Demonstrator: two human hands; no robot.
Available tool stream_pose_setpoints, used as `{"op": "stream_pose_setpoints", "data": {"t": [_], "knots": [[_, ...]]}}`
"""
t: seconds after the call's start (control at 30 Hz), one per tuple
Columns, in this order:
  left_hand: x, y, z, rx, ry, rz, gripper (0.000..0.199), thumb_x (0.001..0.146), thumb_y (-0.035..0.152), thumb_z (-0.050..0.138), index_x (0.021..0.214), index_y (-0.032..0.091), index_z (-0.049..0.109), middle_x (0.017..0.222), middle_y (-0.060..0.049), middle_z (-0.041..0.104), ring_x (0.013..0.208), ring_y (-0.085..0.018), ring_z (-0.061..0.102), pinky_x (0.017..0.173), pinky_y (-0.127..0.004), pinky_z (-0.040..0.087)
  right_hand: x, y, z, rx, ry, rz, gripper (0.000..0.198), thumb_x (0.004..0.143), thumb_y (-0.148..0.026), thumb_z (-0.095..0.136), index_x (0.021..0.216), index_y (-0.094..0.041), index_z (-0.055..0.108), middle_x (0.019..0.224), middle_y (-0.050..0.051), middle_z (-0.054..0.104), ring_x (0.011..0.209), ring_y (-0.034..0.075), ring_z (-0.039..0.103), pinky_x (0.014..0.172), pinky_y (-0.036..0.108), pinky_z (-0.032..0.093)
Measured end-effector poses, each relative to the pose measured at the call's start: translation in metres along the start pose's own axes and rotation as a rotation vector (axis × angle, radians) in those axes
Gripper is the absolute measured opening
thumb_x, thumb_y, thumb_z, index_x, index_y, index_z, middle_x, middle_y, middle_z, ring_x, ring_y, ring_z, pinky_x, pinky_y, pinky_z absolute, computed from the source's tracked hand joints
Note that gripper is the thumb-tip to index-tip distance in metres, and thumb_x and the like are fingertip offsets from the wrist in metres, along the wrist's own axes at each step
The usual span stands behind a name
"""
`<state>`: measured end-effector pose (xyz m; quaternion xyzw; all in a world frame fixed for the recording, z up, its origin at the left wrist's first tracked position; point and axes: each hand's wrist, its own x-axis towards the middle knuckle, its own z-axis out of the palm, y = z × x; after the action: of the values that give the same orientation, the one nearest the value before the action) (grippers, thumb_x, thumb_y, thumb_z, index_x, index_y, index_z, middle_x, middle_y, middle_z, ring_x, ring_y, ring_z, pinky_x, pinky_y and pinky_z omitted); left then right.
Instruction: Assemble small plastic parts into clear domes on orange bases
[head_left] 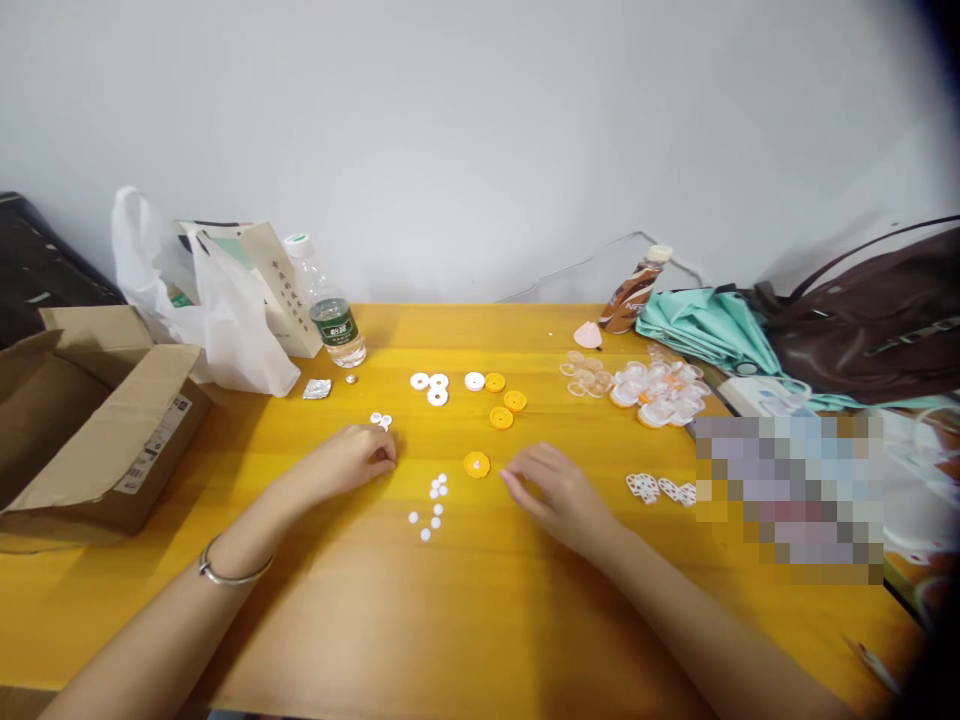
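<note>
My left hand point(360, 452) rests on the table with its fingers curled together. Whatever it may hold is hidden. Just beyond its knuckles lie a few small white pieces point(381, 420). My right hand point(551, 490) hovers low beside an orange round disc point(476, 464) with a pale centre, thumb and forefinger a little apart and nothing seen between them. Several small white dots point(438, 490) are scattered between the hands. Farther back are white rings point(437, 397), a white round disc point(474, 381) and more orange discs point(501, 418).
Clear plastic rounds point(651, 392) are heaped at right, near white perforated pieces point(643, 488). A brown bottle point(634, 292), teal cloth point(709, 325) and dark bag point(862, 310) stand behind. At left are a cardboard box point(161, 440), white plastic bag point(232, 330) and water bottle point(334, 320).
</note>
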<state>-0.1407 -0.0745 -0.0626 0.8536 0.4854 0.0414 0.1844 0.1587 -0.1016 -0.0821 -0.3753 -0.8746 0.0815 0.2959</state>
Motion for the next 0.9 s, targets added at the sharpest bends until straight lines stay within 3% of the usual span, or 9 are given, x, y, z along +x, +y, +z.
{"op": "stream_pose_setpoints", "data": {"t": [0.13, 0.37, 0.53, 0.7, 0.9], "knots": [[-0.002, 0.001, 0.0, 0.068, 0.016, 0.04, 0.014, 0.079, 0.021, 0.049, 0.074, 0.018, 0.062, 0.074, -0.001, 0.065, 0.066, -0.013, 0.057, 0.062, -0.022, 0.039, -0.002, -0.01, 0.009, -0.023, -0.068, -0.096, 0.018, 0.084, -0.024, 0.049, 0.1, -0.02, 0.057, 0.105, 0.01, 0.06, 0.097, 0.021, 0.055, 0.083, 0.037, 0.043], [0.005, 0.029, 0.002, 0.327, 0.15, 0.135, 0.01, 0.077, 0.014, 0.051, 0.072, 0.017, 0.06, 0.072, -0.003, 0.062, 0.067, -0.015, 0.057, 0.066, -0.027, 0.036, -0.003, -0.009, 0.013, -0.054, -0.171, -0.094, 0.022, 0.083, -0.023, 0.05, 0.104, -0.021, 0.058, 0.115, 0.01, 0.056, 0.105, 0.023, 0.052, 0.087, 0.04, 0.044], [0.027, 0.059, 0.017, 0.097, 0.212, 0.286, 0.011, 0.083, 0.022, 0.05, 0.081, 0.018, 0.06, 0.078, -0.002, 0.063, 0.073, -0.014, 0.057, 0.07, -0.026, 0.036, -0.004, -0.007, 0.015, -0.082, -0.165, -0.093, 0.028, 0.081, -0.023, 0.051, 0.109, -0.022, 0.057, 0.118, 0.012, 0.054, 0.108, 0.024, 0.051, 0.088, 0.042, 0.044], [0.047, 0.07, 0.034, -0.075, 0.269, 0.218, 0.013, 0.084, 0.023, 0.05, 0.083, 0.019, 0.062, 0.08, -0.001, 0.064, 0.077, -0.014, 0.058, 0.073, -0.026, 0.037, -0.006, -0.005, 0.018, -0.096, -0.175, -0.094, 0.035, 0.081, -0.023, 0.051, 0.116, -0.019, 0.053, 0.123, 0.015, 0.05, 0.114, 0.026, 0.046, 0.094, 0.044, 0.041], [0.051, 0.069, 0.042, -0.102, 0.311, 0.195, 0.013, 0.084, 0.023, 0.05, 0.084, 0.019, 0.062, 0.08, -0.001, 0.064, 0.077, -0.014, 0.057, 0.073, -0.027, 0.037, -0.007, -0.003, 0.02, -0.09, -0.174, -0.09, 0.035, 0.082, -0.023, 0.05, 0.116, -0.019, 0.053, 0.124, 0.014, 0.05, 0.116, 0.025, 0.045, 0.096, 0.044, 0.04]]}}
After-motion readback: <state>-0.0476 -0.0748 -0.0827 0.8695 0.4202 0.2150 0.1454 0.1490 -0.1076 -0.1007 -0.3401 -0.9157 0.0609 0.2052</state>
